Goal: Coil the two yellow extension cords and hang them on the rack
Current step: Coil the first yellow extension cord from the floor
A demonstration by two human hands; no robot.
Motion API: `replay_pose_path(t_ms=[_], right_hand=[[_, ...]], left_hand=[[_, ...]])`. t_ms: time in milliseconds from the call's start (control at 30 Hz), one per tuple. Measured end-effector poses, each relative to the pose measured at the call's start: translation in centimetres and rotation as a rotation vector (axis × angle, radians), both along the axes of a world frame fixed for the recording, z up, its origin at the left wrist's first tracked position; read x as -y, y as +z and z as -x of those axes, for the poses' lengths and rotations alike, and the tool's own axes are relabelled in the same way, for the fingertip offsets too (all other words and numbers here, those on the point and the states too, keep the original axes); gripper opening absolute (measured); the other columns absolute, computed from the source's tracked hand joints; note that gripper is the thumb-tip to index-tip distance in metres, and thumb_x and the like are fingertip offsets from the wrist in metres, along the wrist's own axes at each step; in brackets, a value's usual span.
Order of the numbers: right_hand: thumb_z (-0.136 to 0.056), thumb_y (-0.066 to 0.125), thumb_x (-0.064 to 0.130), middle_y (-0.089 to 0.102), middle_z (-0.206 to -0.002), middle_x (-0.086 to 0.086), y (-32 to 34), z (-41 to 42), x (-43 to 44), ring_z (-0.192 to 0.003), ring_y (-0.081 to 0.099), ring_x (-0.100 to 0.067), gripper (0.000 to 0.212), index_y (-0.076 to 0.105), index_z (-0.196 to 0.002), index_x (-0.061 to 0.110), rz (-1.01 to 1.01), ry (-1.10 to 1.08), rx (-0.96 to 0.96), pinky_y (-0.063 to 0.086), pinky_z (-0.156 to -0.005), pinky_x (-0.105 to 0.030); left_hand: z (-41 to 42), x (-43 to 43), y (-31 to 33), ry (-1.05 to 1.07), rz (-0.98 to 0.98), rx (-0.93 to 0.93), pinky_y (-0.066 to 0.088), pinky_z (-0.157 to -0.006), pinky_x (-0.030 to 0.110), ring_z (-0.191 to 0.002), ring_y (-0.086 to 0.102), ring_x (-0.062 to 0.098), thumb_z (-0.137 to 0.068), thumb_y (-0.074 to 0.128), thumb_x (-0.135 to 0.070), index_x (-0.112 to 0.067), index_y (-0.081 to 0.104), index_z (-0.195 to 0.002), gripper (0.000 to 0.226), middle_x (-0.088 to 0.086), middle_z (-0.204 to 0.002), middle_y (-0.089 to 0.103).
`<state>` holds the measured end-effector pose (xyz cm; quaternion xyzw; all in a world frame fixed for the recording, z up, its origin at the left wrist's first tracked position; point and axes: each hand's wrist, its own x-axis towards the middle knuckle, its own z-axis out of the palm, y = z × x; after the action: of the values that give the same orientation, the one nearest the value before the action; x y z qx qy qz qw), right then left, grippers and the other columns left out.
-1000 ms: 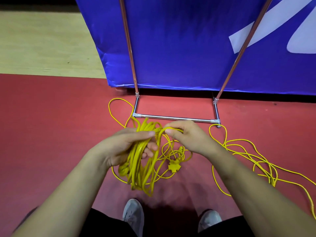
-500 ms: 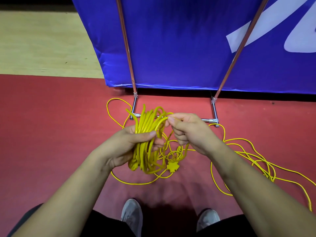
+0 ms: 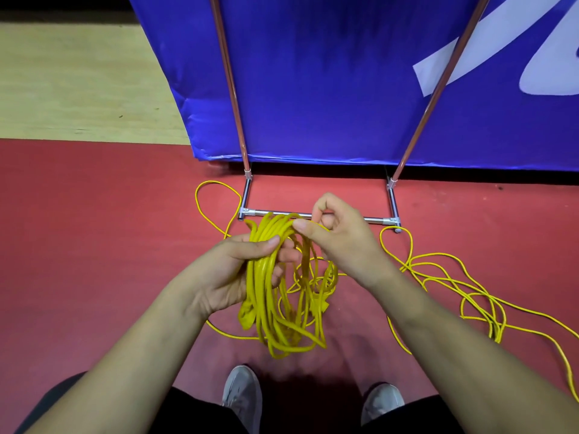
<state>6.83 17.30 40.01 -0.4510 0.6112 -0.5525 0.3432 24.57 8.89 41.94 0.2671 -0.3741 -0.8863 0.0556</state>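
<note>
My left hand [image 3: 232,274] is wrapped around the half-made coil of thin yellow rubber extension cord [image 3: 266,308], thumb across the strands. The loops hang long-ways from that grip down toward my shoes. Just right of the thumb, my right hand [image 3: 341,242] pinches one strand at the coil's top, in front of the rack's chrome tubular base bar [image 3: 372,219]. Farther right, loose yellow cord [image 3: 470,296] sprawls on the red floor [image 3: 94,245], so I judge my right hand must gather the next loop from that side.

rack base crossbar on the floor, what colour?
Shiny silver metal base crossbar, unlike the copper-toned uprights. Head view, the only one.
</note>
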Motion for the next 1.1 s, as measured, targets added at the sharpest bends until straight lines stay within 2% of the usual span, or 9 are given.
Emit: replay_pose_path(t_ms=[167,333,433,600,667,733,900,1000,1100], right_hand=[[-0.086,0.071,0.016,0.04,-0.052,0.0,-0.8,1.0,0.1,-0.046,0.033,-0.013,0.024,0.052,-0.074,0.01,-0.095,0.13,-0.008,0.026,-0.045,-0.028],[-0.087,0.07,0.026,0.045,-0.062,-0.006,-6.2,6.3,-1.2,-0.058,0.038,-0.014,0.037,0.05,-0.069,0.001,-0.495,0.18,-0.465,0.033,-0.055,-0.034],[-0.089,0.067,0.023,0.039,-0.062,-0.002,-8.5,7.7,-2.4,-0.06,0.035,-0.016,0.034,0.045,-0.067,0.01,-0.695,0.133,-0.504,0.028,-0.052,-0.031],[-0.092,0.061,0.004,0.06,-0.061,-0.004,-9.5,6.2,-2.2,-0.058,0.056,-0.019,0.024,0.041,-0.084,0.014,-0.489,-0.094,0.061,0.04,-0.055,-0.026],[-0.093,0.06,0.008,0.057,-0.056,-0.007,-8.6,5.5,-1.4,-0.044,0.049,-0.014,0.021,0.042,-0.084,0.014,-0.41,-0.177,0.06,0.039,-0.048,-0.024],[-0.092,0.063,0.014,0.051,-0.051,-0.004,-6.8,4.9,-0.7,-0.038,0.039,-0.007,0.019,0.05,-0.079,0.009,-0.377,-0.18,-0.139,0.032,-0.042,-0.02],[-0.086,0.071,0.023,0.056,-0.053,-0.001,-0.3,3.6,-0.5,-0.045,0.042,-0.007,0.016,0.069,-0.072,0.014,-0.526,0.319,-0.41,0.034,-0.046,-0.017],[-0.086,0.071,0.024,0.054,-0.05,0.003,2.3,1.7,-1.2,-0.047,0.039,-0.009,0.01,0.074,-0.079,0.018,-0.583,0.693,-0.3,0.031,-0.047,-0.022],[-0.086,0.07,0.027,0.05,-0.051,0.002,3.0,0.6,-0.9,-0.052,0.036,-0.018,0.018,0.071,-0.079,0.01,-0.421,0.655,-0.151,0.027,-0.049,-0.031]], left_hand=[[-0.3,0.5,0.1,-0.025,0.063,-0.028,0.041,-0.046,0.022,-0.045,0.045,0.012,-0.058,0.089,-0.028,-0.006,0.067,-0.084,0.04,-0.001,-0.059,0.046],[-1.9,3.3,1.0,0.177,0.009,-0.093,0.04,-0.042,0.02,-0.042,0.042,0.007,-0.053,0.091,-0.029,-0.009,0.061,-0.08,0.045,-0.006,-0.056,0.044],[-2.7,4.3,1.2,0.304,0.033,-0.097,0.041,-0.042,0.018,-0.044,0.044,0.006,-0.049,0.092,-0.032,-0.01,0.061,-0.081,0.049,-0.006,-0.058,0.048],[-3.3,5.4,1.0,0.482,0.182,0.058,0.049,-0.048,0.019,-0.054,0.06,0.008,-0.069,0.073,-0.028,-0.014,0.066,-0.076,0.017,-0.003,-0.065,0.063],[-3.5,5.8,0.8,0.553,0.185,0.109,0.052,-0.051,0.019,-0.059,0.065,0.01,-0.075,0.064,-0.023,-0.012,0.064,-0.083,0.014,-0.003,-0.066,0.065],[-3.8,6.1,0.5,0.547,0.201,0.094,0.052,-0.054,0.02,-0.06,0.063,0.01,-0.077,0.062,-0.019,-0.01,0.062,-0.091,0.016,-0.002,-0.069,0.063],[-3.4,5.1,0.7,0.437,0.23,0.086,0.054,-0.058,0.022,-0.061,0.064,0.012,-0.075,0.061,-0.014,-0.007,0.063,-0.093,0.02,0.0,-0.071,0.065],[-2.6,3.6,0.5,0.324,0.258,0.137,0.057,-0.083,0.037,-0.085,0.071,0.032,-0.074,0.064,-0.011,-0.003,0.064,-0.093,0.021,0.014,-0.082,0.072],[-1.6,1.7,0.8,0.134,0.281,0.167,0.056,-0.086,0.044,-0.095,0.068,0.041,-0.077,0.063,-0.01,0.003,0.059,-0.109,0.035,0.028,-0.098,0.07]])
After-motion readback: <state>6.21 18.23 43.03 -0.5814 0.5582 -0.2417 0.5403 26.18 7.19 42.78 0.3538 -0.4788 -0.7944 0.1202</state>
